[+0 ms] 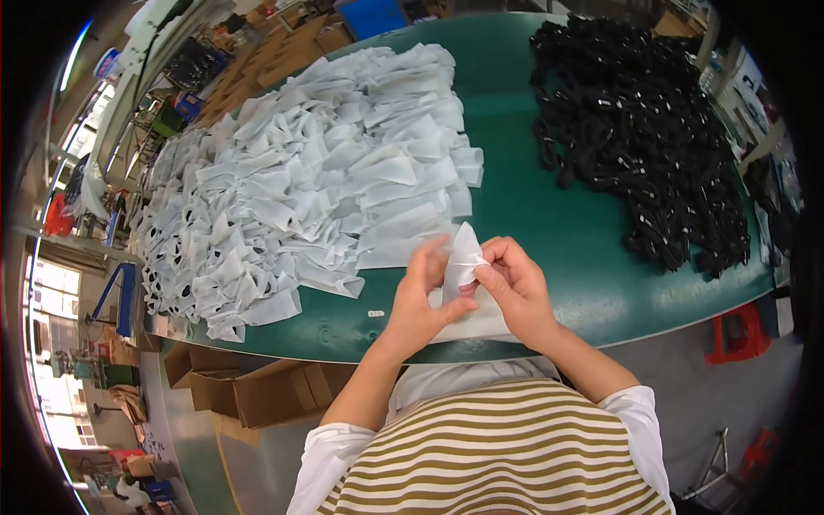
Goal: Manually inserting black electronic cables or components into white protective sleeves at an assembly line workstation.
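Observation:
A small white translucent bag [464,249], of thin soft material, stands up between my two hands near the table's front edge. My right hand [520,290] pinches its right side between thumb and fingers, and a fingertip shows at its lower end. My left hand [423,299] is just left of the bag, thumb and fingers spread apart; its fingers are a little blurred. Whether the left thumb touches the bag is unclear. Below my hands lie more flat white bags [481,324], partly covered by them.
A wide heap of filled white bags [300,180] covers the left of the green table [502,172]. Black coiled cables [644,129] are piled at the right. Open cardboard boxes [266,390] stand below the front edge, and a red stool [738,335] is at the right.

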The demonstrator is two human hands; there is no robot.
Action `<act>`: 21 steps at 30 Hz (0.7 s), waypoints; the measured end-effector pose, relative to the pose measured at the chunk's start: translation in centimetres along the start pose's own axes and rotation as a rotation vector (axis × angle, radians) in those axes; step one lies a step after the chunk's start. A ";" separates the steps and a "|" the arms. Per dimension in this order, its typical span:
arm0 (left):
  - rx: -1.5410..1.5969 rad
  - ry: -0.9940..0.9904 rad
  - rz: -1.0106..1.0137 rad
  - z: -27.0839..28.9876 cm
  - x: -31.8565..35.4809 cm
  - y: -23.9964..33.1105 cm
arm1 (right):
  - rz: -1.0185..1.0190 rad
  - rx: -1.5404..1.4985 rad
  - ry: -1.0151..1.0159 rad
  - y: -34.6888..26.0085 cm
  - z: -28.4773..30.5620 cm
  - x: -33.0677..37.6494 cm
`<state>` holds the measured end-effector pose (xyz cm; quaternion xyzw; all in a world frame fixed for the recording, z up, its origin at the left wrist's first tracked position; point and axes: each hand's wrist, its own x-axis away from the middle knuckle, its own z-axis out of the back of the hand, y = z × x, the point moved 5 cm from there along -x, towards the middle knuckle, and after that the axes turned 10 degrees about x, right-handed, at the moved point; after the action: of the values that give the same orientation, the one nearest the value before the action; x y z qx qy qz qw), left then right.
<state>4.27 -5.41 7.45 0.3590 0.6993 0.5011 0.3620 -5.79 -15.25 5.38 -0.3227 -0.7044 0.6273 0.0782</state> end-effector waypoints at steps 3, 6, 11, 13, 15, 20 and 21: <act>-0.219 -0.037 0.167 4.3 0.0 -1.7 | 0.026 0.078 -0.039 1.0 -0.2 -3.2; -0.989 -0.133 -0.150 7.5 -0.2 -0.4 | 0.228 0.557 -0.084 -0.6 -0.8 -7.1; -1.202 -0.227 -0.317 10.5 -1.9 -3.1 | 0.365 1.019 0.030 2.0 -3.7 -16.3; -1.247 -0.267 -0.359 9.5 -2.1 -3.6 | 0.390 1.083 -0.005 5.6 -2.6 -18.9; -1.271 -0.282 -0.384 9.3 -2.6 -3.6 | 0.419 1.199 -0.077 8.1 -1.3 -20.5; -1.331 -0.227 -0.489 10.1 -3.2 -2.9 | 0.380 1.204 0.022 5.6 -0.6 -18.7; -1.358 -0.226 -0.470 10.3 -3.6 -2.9 | 0.391 1.306 0.051 5.0 -0.7 -18.2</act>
<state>14.48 -4.72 2.76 -0.0550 0.2509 0.6936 0.6730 10.52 -24.74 6.22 -0.3453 -0.1083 0.9186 0.1587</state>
